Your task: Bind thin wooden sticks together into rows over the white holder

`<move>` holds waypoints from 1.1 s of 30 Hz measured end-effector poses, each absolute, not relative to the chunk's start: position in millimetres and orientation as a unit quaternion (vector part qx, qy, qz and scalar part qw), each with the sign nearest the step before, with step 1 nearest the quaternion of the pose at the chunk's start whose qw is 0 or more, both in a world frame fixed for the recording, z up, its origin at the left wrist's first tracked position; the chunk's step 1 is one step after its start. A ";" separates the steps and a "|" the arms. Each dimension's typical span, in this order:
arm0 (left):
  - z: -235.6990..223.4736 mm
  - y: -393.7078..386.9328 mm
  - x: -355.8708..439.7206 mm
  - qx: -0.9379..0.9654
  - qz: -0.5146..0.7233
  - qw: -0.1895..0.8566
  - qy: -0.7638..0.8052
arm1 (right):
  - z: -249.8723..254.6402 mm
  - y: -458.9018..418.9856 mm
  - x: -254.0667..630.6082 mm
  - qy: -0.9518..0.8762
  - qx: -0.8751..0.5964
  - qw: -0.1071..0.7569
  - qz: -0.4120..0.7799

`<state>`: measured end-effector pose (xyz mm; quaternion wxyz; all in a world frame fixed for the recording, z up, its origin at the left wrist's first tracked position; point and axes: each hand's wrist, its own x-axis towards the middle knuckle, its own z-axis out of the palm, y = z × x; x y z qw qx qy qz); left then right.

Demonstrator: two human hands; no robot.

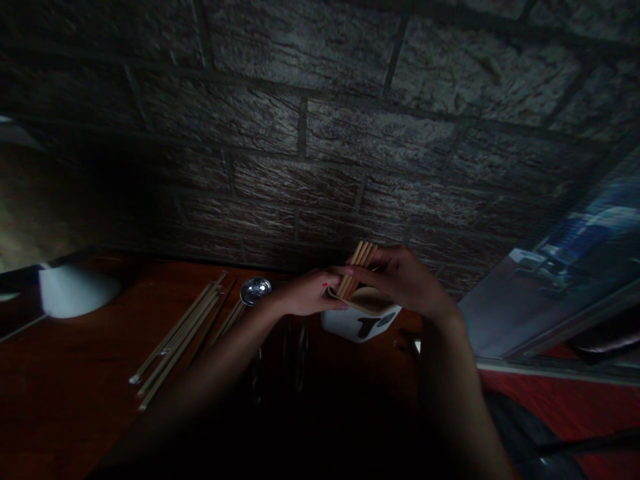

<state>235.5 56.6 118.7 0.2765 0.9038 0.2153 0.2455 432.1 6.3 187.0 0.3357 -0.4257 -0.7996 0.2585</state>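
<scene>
A small bundle of light wooden sticks [357, 268] stands tilted over a white container [345, 322] with a dark marking on its front. My right hand [395, 273] is closed around the bundle from the right. My left hand [315, 292] is closed at the bundle's lower end, beside the container's rim; dim light hides some of its fingers. Left of my left hand lies a shiny round metal bowl end [256, 291], like that of a ladle. Several long thin sticks [177, 340] like chopsticks lie on the wooden table [75, 373], partly behind my left forearm.
A stone-block wall [320, 133] rises right behind the table. At the left stands a white cone-shaped object [75, 291]. Dark looped objects [301, 353] lie below the container, barely visible. To the right are a pale panel [500, 320] and a red floor [565, 407].
</scene>
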 end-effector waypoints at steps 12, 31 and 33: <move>121.6 55.3 232.7 0.904 0.271 0.245 0.224 | 182.6 8.2 435.0 -0.797 -0.413 0.351 0.265; 154.2 53.0 195.7 0.886 0.310 0.247 0.241 | 207.8 -2.8 450.2 -0.559 -0.467 0.664 0.172; 157.0 52.6 191.8 0.881 0.321 0.247 0.245 | 207.3 -2.2 447.7 -0.555 -0.466 0.665 0.181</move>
